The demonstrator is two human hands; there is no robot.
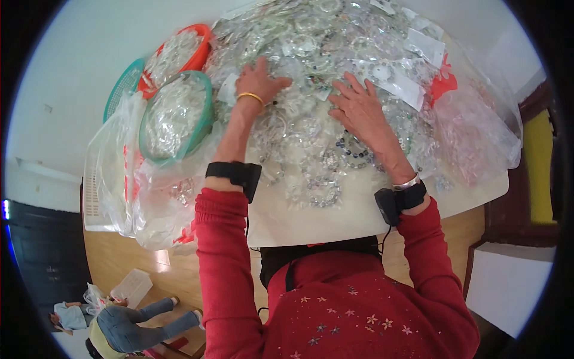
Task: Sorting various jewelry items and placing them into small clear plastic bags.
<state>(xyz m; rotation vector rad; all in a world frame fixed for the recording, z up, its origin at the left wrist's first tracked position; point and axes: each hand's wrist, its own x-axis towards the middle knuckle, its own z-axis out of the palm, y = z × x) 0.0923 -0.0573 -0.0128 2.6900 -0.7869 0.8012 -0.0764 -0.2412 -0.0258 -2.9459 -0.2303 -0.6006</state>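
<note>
A wide heap of bead bracelets in clear plastic bags point(335, 42) covers the far part of the white table point(287, 230). My left hand point(260, 85) rests on the heap's left side, fingers spread, thumb pointing right. My right hand point(362, 110) lies on the heap to the right, its fingers also apart and pointing forward. Neither hand holds anything I can see. Just below my right hand is a bracelet of dark blue and clear beads point(353, 149). More bagged bracelets point(323, 185) lie nearer to me, between my forearms.
To the left stand a green basket point(206, 128) and a red basket point(203, 45), both full of clear bags. Plastic bags point(152, 209) hang over the table's left edge; a pinkish plastic bag point(478, 134) lies right. Two people point(128, 326) are on the floor area behind left.
</note>
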